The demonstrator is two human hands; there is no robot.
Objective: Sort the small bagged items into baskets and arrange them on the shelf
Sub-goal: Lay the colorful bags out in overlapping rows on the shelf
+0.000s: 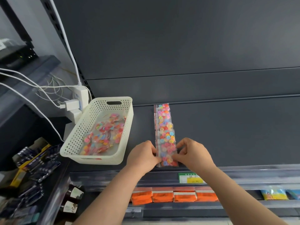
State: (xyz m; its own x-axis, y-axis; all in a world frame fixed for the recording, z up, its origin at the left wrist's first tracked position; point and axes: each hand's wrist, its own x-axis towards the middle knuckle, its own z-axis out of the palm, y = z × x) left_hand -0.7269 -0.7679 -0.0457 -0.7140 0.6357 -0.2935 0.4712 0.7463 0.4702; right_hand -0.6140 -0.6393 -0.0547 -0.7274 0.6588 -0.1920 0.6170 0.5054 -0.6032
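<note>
Fingers [152, 148] curled, the left hand [142, 155] and right hand [193, 153] pinch opposite sides of the nearest button bag [168, 158] at the front edge of the shelf [227, 135]. Behind it, a row of like bags [164, 122] runs back; a white basket [76, 137] of more bags [103, 135] sits left.

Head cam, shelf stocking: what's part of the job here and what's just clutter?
Job: left hand and right hand, both pinching the front bag; row of bags on the shelf; white basket with loose bags inside.
Clutter: orange packs below; power strip; price label; dark packets at left.
</note>
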